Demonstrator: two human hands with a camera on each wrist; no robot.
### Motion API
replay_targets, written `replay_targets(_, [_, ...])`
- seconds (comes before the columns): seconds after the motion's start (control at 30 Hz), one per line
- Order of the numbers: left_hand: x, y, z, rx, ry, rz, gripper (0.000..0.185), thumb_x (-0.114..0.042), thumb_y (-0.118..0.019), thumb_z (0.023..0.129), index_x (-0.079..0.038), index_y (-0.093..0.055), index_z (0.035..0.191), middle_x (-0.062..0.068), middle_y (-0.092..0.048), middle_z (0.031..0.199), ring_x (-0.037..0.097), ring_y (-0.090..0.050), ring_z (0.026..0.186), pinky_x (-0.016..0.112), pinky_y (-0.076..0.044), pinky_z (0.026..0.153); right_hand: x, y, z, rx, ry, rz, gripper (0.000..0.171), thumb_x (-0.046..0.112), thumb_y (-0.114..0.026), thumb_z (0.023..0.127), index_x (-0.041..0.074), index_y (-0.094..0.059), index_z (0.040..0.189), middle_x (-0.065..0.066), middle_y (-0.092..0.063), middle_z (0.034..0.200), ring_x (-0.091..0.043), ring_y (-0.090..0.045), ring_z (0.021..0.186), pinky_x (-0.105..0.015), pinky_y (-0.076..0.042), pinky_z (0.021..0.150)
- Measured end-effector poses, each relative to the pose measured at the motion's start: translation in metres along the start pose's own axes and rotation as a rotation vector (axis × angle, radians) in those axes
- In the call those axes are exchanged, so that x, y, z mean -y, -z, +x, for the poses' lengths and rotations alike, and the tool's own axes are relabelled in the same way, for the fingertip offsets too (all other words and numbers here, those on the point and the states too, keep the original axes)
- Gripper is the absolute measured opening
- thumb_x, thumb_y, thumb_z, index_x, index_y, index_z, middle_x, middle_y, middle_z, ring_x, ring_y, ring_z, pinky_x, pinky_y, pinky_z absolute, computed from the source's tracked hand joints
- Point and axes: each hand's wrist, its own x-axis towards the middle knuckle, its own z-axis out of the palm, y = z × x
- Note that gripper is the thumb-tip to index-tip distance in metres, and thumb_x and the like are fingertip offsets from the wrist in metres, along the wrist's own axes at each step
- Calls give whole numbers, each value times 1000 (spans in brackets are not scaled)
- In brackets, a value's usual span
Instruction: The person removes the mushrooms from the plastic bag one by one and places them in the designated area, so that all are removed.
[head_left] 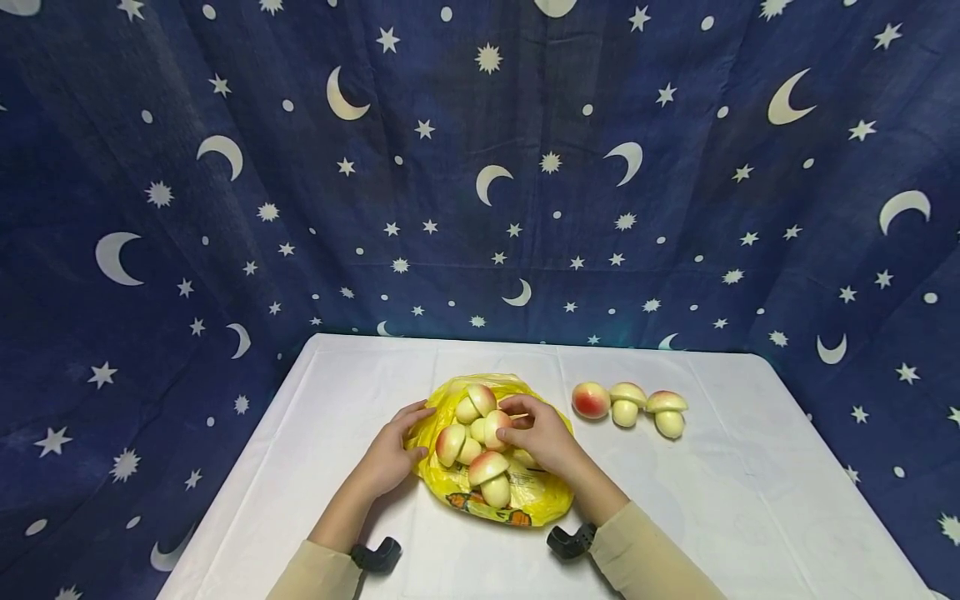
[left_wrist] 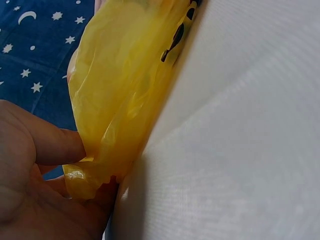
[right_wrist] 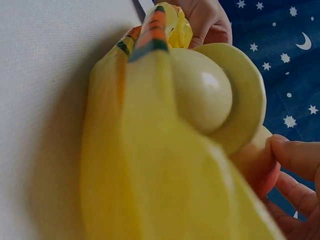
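Yellow plastic: a thin yellow bag (head_left: 525,496) lies on the desk (head_left: 750,500), near the front edge, with toy mushrooms (head_left: 480,433) piled on it.
Hidden parts: the right hand covers the bag's right side in the head view; how many mushrooms lie under the hand, I cannot tell. In the left wrist view the bag (left_wrist: 120,90) fills the frame and no mushroom shows. In the right wrist view the bag (right_wrist: 150,165) hides most of the pile; only one mushroom's underside (right_wrist: 210,95) is plain.
Cut off: both forearms leave the frame at the bottom.
Edges and room: the white cloth is bare to the left of the bag and wide to the right. Three loose mushrooms (head_left: 630,407) lie in a row well apart from the bag, to its right, towards the back.
Left hand (head_left: 393,454): it pinches the bag's left rim, fingers curled on the plastic (left_wrist: 55,145).
Right hand (head_left: 543,437): its fingers curl round a reddish mushroom cap (right_wrist: 260,165) at the pile; fingertips (right_wrist: 295,155) touch it.
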Motion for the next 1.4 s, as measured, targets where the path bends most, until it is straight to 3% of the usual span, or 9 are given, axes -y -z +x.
replay_targets(0.73, [2,0,1,-2,-2,-11,62,5,-72,94,-14,-61,152,6,-41,173,39,-31,165,64,-23,134,7,17,-15,-6,10,23,43,12,-82,94,6,-69,134,-19,-70,136,-27,-72,113,-28,-65,90])
replay_targets(1.1, [1,1,1,1,3,-11,62,5,-71,94,-14,-61,152,6,-41,173,39,-30,165,64,-23,134,9,22,-23,-61,-17,29,43,9,-83,92,7,-71,133,-14,-72,134,-25,-73,111,-28,-65,91])
replay_targets(1.4, [1,1,1,5,5,-9,62,6,-71,94,-13,-61,152,6,-41,173,40,-31,165,64,-23,134,7,31,-33,-80,3,24,41,7,-82,93,6,-71,132,-19,-71,136,-30,-72,114,-20,-62,89])
